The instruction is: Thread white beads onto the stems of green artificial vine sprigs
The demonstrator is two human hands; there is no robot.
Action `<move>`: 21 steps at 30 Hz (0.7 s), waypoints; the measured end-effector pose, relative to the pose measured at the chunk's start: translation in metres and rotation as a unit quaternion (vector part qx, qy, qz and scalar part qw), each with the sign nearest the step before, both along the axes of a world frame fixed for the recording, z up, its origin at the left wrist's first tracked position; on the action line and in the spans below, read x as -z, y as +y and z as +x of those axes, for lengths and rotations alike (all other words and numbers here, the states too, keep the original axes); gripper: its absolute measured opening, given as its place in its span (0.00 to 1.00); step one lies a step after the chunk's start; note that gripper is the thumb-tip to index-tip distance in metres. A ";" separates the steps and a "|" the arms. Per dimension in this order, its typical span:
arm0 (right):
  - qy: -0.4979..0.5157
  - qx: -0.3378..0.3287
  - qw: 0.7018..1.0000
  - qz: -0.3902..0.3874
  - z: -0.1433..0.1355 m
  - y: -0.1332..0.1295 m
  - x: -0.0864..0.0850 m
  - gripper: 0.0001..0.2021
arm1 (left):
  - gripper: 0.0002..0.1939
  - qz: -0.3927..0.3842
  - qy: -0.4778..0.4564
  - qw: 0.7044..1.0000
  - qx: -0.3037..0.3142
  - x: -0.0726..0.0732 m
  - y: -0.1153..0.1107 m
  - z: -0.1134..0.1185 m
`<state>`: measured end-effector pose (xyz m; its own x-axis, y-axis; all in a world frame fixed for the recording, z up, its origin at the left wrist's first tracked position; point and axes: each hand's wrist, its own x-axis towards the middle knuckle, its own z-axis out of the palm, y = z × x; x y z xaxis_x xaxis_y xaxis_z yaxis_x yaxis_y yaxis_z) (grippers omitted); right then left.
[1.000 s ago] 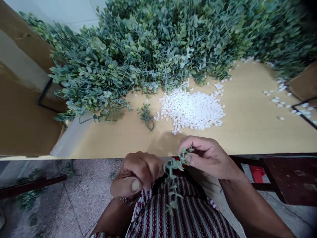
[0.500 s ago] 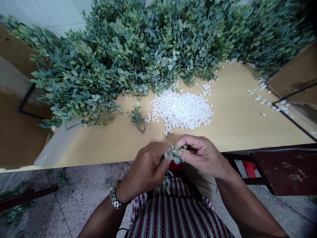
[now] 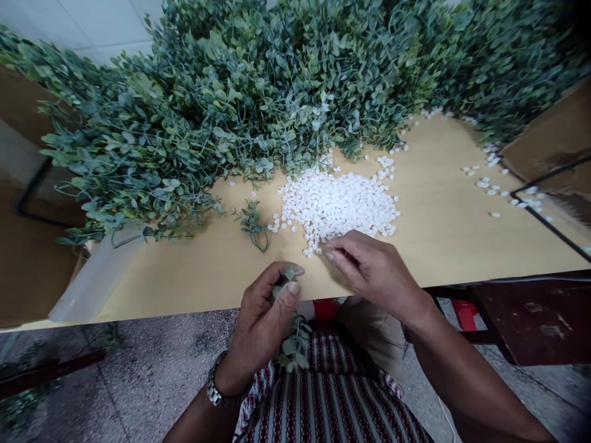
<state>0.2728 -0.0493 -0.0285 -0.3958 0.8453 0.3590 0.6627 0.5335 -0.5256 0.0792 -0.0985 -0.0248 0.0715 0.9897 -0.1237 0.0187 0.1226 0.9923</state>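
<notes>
My left hand (image 3: 265, 314) is closed around a leafy artificial sprig (image 3: 294, 344), thumb pressed against its upper end, while the leafy lower part hangs below the hand in front of the striped clothing. My right hand (image 3: 376, 267) is at the near edge of a heap of small white plastic rings (image 3: 339, 206). Its thumb and forefinger are pinched together by the heap's lower edge; whether a ring is between them is too small to tell. A short loose sprig with a looped stem (image 3: 252, 224) lies on the table left of the heap.
A large mass of artificial greenery (image 3: 258, 92) covers the back of the table (image 3: 443, 215). Cardboard pieces (image 3: 554, 129) with a black rod stand at the right, and more cardboard (image 3: 37, 264) at the left. A dark red stool (image 3: 530, 320) is below right.
My right hand has let go of the sprig and moved up to the white rings. My left hand has shifted slightly left, still holding the sprig.
</notes>
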 end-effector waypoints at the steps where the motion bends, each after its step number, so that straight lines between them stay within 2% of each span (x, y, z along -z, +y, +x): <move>1: -0.034 0.006 0.999 0.020 -0.006 0.004 0.002 0.09 | 0.10 -0.002 0.001 1.000 -0.001 0.000 0.001 0.001; 4: -0.115 0.024 0.991 0.063 -0.019 0.008 0.008 0.11 | 0.11 0.011 0.000 1.000 -0.003 0.000 0.004 0.002; 7: -0.132 0.031 0.989 0.059 -0.020 0.006 0.009 0.13 | 0.12 0.016 -0.012 1.000 0.002 0.000 0.006 0.003; 9: -0.082 0.023 0.996 0.032 -0.016 0.003 0.008 0.12 | 0.12 0.021 -0.013 1.000 0.004 -0.001 0.007 0.004; 12: 0.097 0.014 0.994 -0.046 -0.009 -0.003 0.005 0.06 | 0.11 0.036 -0.008 0.999 0.017 -0.004 0.008 0.007; 14: 0.233 0.008 0.965 -0.123 -0.006 -0.008 0.003 0.03 | 0.11 0.045 -0.007 0.998 0.031 -0.007 0.009 0.009; 16: 0.338 -0.016 0.920 -0.200 -0.006 -0.013 0.002 0.04 | 0.12 0.062 0.002 0.997 0.050 -0.010 0.009 0.012; 19: 0.438 -0.047 0.853 -0.280 -0.007 -0.019 0.004 0.06 | 0.14 0.093 0.020 0.992 0.088 -0.012 0.009 0.017; 21: 0.479 -0.052 0.821 -0.306 -0.007 -0.022 0.007 0.06 | 0.15 0.111 0.029 0.987 0.114 -0.013 0.009 0.021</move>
<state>0.2660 -0.0715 -0.0354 -0.2610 0.9629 0.0691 -0.2430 0.0037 -0.9700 0.1003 -0.0891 -0.0119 0.2942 0.9521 0.0834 0.0788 -0.1112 0.9907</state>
